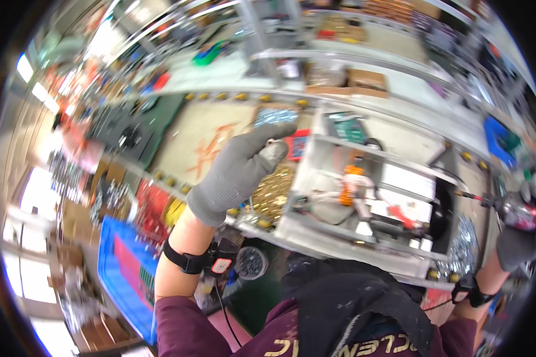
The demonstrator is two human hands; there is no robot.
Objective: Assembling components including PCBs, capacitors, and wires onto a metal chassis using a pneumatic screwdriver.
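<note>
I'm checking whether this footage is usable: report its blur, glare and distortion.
Head view: the edges of the workbench bow toward the black rim; head view: bright panels at left are blown out; head view: the green item at the back is smeared, the power tool near the right rim looks soft, the left grip clearer.

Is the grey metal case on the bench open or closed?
Open: no lid covers its top, and the orange part inside the case is visible.
</note>
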